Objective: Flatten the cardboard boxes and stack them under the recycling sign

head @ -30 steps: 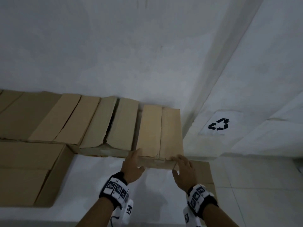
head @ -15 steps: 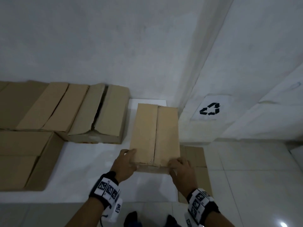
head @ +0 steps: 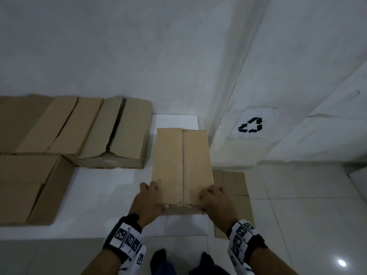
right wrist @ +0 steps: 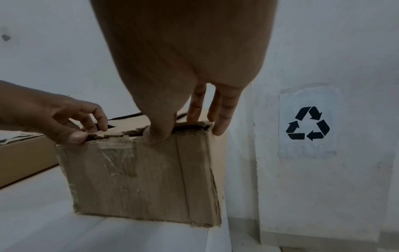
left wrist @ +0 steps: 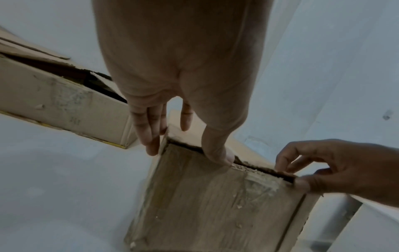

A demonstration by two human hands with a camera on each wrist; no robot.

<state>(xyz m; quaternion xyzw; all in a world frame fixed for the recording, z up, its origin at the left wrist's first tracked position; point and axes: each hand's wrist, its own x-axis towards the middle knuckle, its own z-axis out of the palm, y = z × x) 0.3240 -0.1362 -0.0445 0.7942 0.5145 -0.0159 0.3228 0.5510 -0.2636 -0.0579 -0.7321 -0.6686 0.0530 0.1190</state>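
A closed brown cardboard box [head: 182, 165] lies lengthwise on the white platform [head: 111, 195], its near end at the platform's front edge. My left hand [head: 151, 197] grips the near left corner, thumb on the end face [left wrist: 215, 204]. My right hand [head: 214, 199] pinches the near right top edge, thumb on the worn, taped end face [right wrist: 140, 179]. The recycling sign [head: 251, 126] is stuck on the wall to the right. Below it, flattened cardboard [head: 234, 183] lies on the floor tiles.
More closed boxes [head: 111, 132] stand in a row along the wall at the left, with another large box [head: 25, 187] in front of them. A wall corner juts out just right of the held box. My feet [head: 158, 257] are at the platform's front.
The box has slid out of the row toward me, away from the wall, with both hands holding its near end. The view has tilted down.
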